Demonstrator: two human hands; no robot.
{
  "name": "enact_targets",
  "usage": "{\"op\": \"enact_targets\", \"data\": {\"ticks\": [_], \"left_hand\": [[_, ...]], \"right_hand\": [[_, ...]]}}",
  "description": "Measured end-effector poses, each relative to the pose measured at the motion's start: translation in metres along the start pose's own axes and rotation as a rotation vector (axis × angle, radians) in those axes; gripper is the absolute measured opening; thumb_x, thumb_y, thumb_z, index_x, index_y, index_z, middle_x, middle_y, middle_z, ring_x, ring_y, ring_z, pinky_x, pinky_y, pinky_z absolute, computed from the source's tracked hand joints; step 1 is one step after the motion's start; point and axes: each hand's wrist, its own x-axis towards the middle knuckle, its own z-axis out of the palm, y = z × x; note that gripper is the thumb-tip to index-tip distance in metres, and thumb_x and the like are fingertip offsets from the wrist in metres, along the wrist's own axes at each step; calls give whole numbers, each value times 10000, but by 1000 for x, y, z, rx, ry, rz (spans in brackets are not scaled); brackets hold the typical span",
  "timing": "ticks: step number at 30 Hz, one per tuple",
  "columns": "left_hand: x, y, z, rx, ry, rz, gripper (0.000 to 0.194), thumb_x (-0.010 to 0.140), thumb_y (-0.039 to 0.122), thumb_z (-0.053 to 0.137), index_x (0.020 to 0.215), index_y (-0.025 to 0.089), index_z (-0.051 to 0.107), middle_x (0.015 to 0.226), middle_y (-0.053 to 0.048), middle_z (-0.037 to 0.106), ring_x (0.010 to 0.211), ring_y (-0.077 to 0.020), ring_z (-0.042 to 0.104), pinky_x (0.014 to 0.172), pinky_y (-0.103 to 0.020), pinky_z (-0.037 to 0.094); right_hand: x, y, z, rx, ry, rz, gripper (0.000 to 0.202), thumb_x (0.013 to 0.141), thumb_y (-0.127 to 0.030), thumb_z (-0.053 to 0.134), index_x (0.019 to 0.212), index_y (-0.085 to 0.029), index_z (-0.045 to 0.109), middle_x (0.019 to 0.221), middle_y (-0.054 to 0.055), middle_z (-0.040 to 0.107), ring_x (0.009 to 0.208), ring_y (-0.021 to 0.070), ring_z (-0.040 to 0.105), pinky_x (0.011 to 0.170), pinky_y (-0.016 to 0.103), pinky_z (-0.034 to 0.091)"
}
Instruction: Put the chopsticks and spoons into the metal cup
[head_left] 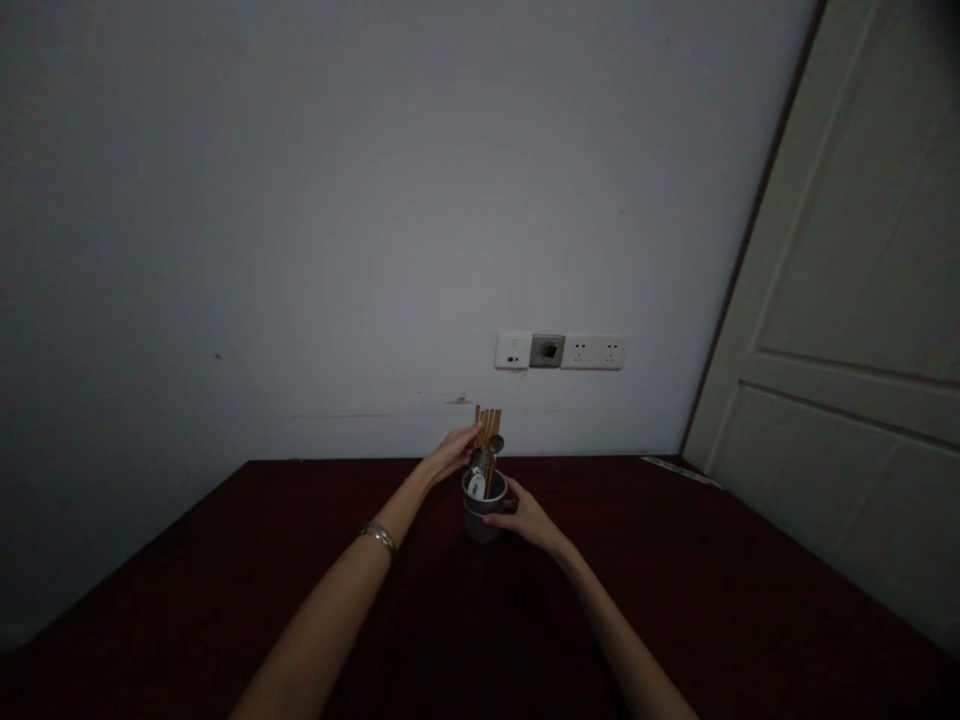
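Observation:
A grey metal mug stands upright on the dark red table. Several wooden chopsticks, metal spoons and a white spoon with a blue mark stick up out of it. My right hand is closed round the mug's right side, by its handle. My left hand, with a silver bracelet on the wrist, reaches the upper left part of the chopsticks, its fingertips closed at them. Some of its fingers are hidden behind the utensils.
The table meets a grey wall behind the mug. Sockets and a switch plate sit on the wall above. A pale panelled door stands at the right. A thin pale strip lies at the table's back right edge.

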Motion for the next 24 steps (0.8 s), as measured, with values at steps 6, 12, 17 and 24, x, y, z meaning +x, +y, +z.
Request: {"op": "enact_targets", "data": {"ticks": [6,12,17,24], "left_hand": [[-28,-19,-26,-18,243,35,459,770,500,514,1064,148,529,1052,-149,622,876,-191,618,722,-286,466],[-62,-49,-56,229,533,116,405,721,460,526,941,125,586,981,-141,651,915,-211,613,668,-258,463],[-87,-62,-69,423,594,187,336,714,400,523,862,116,624,871,-113,679,886,-217,619,673,-274,470],[-109,-76,-73,686,489,281,176,725,225,505,809,146,638,896,-64,675,900,-177,604,875,-314,429]], "right_hand": [[-5,-3,-13,-48,-42,96,858,509,-321,786,1259,-196,386,1205,123,539,1047,233,550,889,391,436],[-17,1,-47,-361,187,247,516,700,-294,603,1176,-126,494,1107,152,591,915,231,608,762,370,490],[-42,4,-50,-819,271,80,380,750,-204,480,1104,-104,573,1121,138,599,1054,222,548,947,345,386],[-79,14,-26,-1205,163,122,494,796,-302,470,1235,-77,480,1316,173,443,1245,284,362,1011,391,295]]}}
